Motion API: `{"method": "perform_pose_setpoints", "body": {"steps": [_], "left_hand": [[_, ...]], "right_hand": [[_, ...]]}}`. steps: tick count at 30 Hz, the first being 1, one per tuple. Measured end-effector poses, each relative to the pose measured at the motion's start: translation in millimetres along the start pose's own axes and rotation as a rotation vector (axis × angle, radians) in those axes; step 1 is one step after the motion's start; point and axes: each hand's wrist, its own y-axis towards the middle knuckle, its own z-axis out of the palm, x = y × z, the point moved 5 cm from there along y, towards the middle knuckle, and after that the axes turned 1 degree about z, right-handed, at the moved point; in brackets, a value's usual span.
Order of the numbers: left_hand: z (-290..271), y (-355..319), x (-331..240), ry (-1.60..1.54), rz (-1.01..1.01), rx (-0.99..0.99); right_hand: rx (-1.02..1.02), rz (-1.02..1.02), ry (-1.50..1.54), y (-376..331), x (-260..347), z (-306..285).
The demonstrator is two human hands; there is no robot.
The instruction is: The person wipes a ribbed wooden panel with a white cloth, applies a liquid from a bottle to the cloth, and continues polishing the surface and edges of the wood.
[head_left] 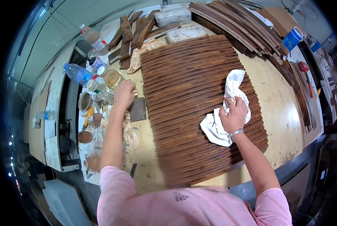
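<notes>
Your right hand (pixel 234 115) has its fingers bunched around the white cloth (pixel 218 130), right of centre, stretched lengthwise up the frame across the sideways ridges of the ribbed panel (pixel 183 105), while your left hand (pixel 124 95) curls near the upper-left jar (pixel 112 78), can't tell if it's gripping.

Left of centre, the left hand (pixel 124 94) is hiding its own fingertips. Right of centre, the cloth (pixel 215 130) is covering some ridges of the panel (pixel 183 90), whose near left corner is blurring. The bottom edge is cutting off the shirt (pixel 198 209).
</notes>
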Motion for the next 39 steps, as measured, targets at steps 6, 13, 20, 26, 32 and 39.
{"method": "perform_pose_setpoints", "body": {"steps": [6,13,20,26,32,39], "left_hand": [[2,26,-55,-0.173,0.12,-0.155],[36,78,-145,-0.313,0.235,-0.076],[50,71,-114,-0.182,0.252,0.004],[13,5,-10,-0.201,0.009,0.066],[-32,-111,36,-0.368,-0.269,-0.057],[-59,-291,61,-0.483,-0.681,-0.281]], "right_hand": [[0.011,0.008,0.019,0,2,-1],[0.014,0.017,0.009,1,0,-2],[0.003,0.01,0.029,1,0,-3],[-0.014,-0.006,0.029,0,2,-2],[-0.003,0.014,-0.032,-1,0,2],[-0.007,-0.021,-0.102,-2,-7,11]]}}
